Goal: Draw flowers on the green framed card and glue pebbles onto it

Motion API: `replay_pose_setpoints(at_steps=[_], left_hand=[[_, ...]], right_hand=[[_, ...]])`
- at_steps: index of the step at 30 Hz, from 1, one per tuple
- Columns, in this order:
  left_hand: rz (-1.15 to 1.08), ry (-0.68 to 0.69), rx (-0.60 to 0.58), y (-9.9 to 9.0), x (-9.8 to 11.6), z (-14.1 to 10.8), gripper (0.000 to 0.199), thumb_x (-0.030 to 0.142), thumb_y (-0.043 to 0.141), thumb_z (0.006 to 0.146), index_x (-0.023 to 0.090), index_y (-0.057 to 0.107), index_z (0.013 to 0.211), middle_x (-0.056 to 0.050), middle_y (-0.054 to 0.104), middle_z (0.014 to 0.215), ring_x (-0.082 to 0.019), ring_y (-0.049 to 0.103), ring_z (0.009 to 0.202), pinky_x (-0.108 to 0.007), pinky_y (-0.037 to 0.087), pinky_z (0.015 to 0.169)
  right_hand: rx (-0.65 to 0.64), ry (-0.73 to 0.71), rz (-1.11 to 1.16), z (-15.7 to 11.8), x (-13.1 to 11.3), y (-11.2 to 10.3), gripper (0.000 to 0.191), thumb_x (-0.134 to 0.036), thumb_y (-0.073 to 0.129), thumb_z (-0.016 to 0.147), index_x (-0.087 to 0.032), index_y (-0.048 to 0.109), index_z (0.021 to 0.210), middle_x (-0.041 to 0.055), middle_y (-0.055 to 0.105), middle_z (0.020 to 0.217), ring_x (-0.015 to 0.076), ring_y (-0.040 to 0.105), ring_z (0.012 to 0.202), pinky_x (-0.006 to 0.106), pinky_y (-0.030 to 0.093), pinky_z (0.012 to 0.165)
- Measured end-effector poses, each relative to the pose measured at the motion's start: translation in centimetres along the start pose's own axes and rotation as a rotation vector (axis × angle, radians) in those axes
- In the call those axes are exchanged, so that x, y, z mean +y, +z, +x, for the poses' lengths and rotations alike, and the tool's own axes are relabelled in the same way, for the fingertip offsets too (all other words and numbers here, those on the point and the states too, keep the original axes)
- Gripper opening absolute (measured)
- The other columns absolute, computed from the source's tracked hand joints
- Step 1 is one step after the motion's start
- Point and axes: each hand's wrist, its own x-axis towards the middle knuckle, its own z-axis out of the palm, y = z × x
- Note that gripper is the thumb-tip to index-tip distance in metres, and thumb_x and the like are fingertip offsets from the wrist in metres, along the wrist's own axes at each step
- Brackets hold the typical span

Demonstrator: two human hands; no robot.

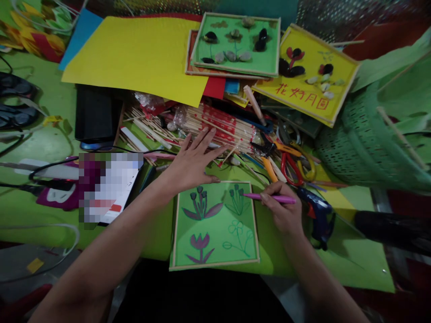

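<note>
My right hand grips a pink-purple felt-tip pen, its tip at the upper right flower drawing. That drawing is on a green panel edged with thin wooden sticks, lying at the front of the table. Two flowers on its left side are coloured dark purple; the lower right one is only an outline. My left hand is spread with fingers apart, its thumb at the panel's top edge and its fingers over a pile of wooden sticks.
Behind lie yellow sheets, a green pebble picture and a yellow pebble picture. Pliers and scissors, a blue glue gun and a green basket stand right. A phone and cables lie left.
</note>
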Motion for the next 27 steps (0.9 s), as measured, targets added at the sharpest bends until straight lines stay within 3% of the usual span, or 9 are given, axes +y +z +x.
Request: replay_pose_setpoints(at_steps=[27], left_hand=[[-0.027,0.001,0.006,0.02,-0.16,0.10,0.104,0.053,0.083,0.080,0.036,0.025,0.165,-0.011,0.005,0.175,-0.039,0.007,0.161,-0.063,0.005,0.126]], right_hand=[[0.007,0.002,0.065,-0.06,0.08,-0.05,0.017,-0.028,0.079,0.082,-0.022,0.064,0.077,-0.0035,0.056,0.067,0.0134,0.048,0.059,0.027,0.038,0.055]])
